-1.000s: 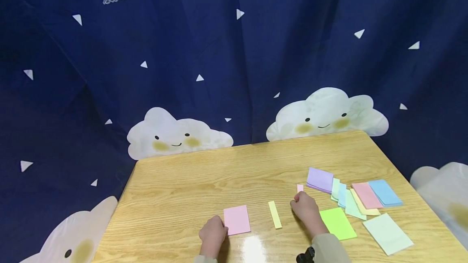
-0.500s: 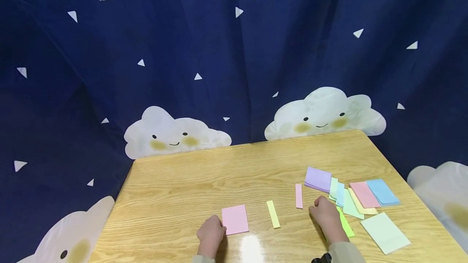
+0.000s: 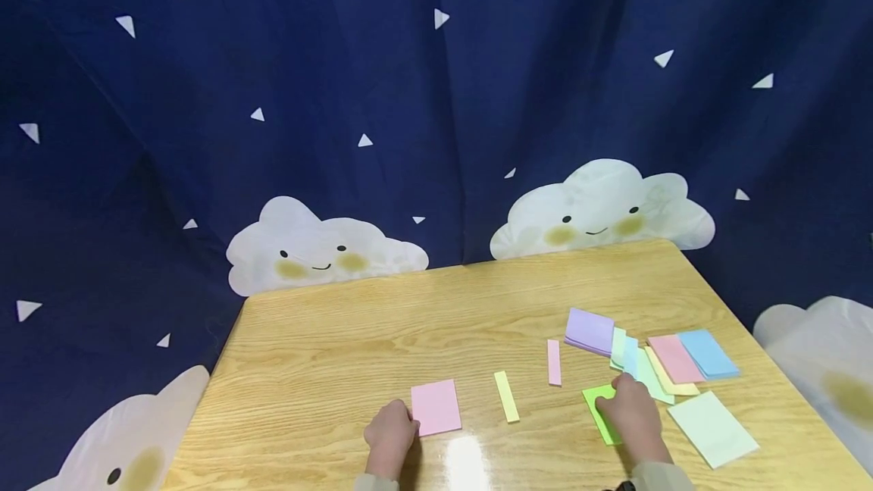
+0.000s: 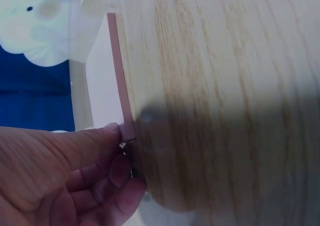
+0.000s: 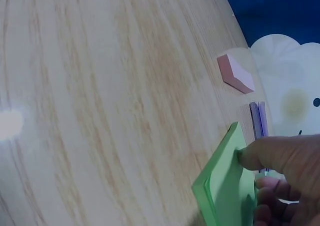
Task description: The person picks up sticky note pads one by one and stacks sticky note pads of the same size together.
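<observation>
The right hand (image 3: 634, 419) is holding the green pad (image 5: 225, 186), its thumb pressing on the top face and its fingers curling at the right edge; the fingertips are partly hiding from view. The green pad is sitting on the right half of the bench (image 3: 327, 370), toward the near side. The left hand (image 3: 392, 430) is pinching the pink pad (image 3: 436, 408) at its near left corner, left of the middle of the bench. Between the two pads, the yellow strip (image 3: 507, 397) is lying apart, and the pink strip (image 3: 554, 363) is lying farther back and to the right. Beyond the right hand, the purple pad (image 3: 589, 329) is resting at the far left of a cluster, where the blue strip (image 3: 630, 357), mint pad (image 3: 656, 381), cream pad (image 3: 682, 389), rose pad (image 3: 675, 359) and blue pad (image 3: 709, 354) are running rightward. The pale pad (image 3: 713, 429) is lying nearer, right of the right hand. Behind the bench, a dark blue curtain (image 3: 355, 59) is hanging.
</observation>
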### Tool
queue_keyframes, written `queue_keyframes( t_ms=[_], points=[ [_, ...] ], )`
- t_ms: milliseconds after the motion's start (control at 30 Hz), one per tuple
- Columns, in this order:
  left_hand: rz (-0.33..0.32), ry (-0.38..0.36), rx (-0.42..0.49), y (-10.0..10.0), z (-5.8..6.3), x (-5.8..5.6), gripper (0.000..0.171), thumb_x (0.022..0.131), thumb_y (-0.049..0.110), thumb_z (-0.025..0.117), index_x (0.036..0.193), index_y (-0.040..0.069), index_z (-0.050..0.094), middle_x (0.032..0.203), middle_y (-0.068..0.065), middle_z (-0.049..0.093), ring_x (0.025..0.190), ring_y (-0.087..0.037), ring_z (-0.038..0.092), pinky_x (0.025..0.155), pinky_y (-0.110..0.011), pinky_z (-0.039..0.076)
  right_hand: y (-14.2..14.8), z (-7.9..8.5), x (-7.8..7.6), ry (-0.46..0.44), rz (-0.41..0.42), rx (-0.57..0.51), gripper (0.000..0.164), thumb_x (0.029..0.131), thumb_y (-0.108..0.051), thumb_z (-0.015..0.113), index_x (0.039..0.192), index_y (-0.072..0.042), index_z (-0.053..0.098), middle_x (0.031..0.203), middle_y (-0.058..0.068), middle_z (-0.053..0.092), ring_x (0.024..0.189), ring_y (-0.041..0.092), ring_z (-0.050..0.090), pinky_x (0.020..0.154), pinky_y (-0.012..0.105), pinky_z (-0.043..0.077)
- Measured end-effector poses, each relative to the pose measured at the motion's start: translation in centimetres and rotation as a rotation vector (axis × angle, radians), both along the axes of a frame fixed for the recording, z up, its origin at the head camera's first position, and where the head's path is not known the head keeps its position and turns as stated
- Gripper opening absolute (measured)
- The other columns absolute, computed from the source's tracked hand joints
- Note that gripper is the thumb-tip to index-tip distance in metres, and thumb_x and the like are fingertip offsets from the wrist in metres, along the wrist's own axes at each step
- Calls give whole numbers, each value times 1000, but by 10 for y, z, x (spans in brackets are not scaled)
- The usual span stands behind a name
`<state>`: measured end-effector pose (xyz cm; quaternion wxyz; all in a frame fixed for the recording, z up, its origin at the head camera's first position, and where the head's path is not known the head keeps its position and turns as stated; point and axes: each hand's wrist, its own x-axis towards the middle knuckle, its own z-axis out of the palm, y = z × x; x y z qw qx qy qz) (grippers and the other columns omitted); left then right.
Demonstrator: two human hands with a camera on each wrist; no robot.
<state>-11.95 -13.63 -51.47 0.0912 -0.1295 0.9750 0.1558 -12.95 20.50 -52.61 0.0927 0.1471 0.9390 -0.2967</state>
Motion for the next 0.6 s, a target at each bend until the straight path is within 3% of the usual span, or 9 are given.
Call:
queue_keyframes(
  t_ms=[300,600],
  points=[
    [-1,16,7,-1,0,1,16,73,17,71,64,12,59,66,-1,58,57,-16,51,55,-39,41,6,0,3,-35,-36,37,51,73,-17,62,101,19,41,89,33,45,82,44,49,68,50,43],
    [-6,-5,8,-1,2,1,13,75,17,70,66,13,61,67,-1,59,58,-15,51,55,-37,42,9,3,10,-49,-71,29,53,73,-20,62,100,19,38,93,38,38,89,55,41,70,55,40]
  ],
)
